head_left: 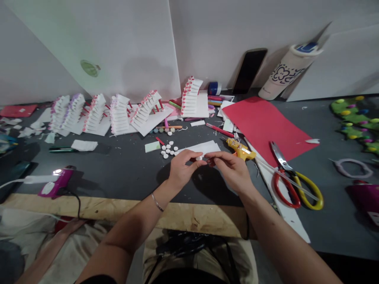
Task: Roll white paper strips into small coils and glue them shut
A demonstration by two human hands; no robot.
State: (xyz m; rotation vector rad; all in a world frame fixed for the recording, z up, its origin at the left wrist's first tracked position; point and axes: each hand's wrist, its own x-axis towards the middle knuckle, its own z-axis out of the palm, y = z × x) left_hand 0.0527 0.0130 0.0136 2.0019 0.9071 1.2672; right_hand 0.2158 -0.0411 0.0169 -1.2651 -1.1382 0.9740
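Note:
Over the dark table my left hand (182, 169) pinches a small white disc (199, 158) between thumb and fingertips. Close beside it, the thumb and fingers of my right hand (232, 169) are pressed together; what they hold, if anything, is too small to make out. Several similar white round pieces (168, 146) lie in a cluster to the left of my hands. A white sheet of paper (207, 146) lies just behind my fingers, next to a pale green card (152, 147). To the right of my right hand rests a yellow glue gun (241, 149).
Stepped white paper models (118, 114) line the wall. Scissors with red and yellow handles (291, 185) lie on the right, near red paper (266, 122). Behind stand a phone (250, 71) and a white tumbler (287, 71). Another person's forearm (56, 246) shows lower left.

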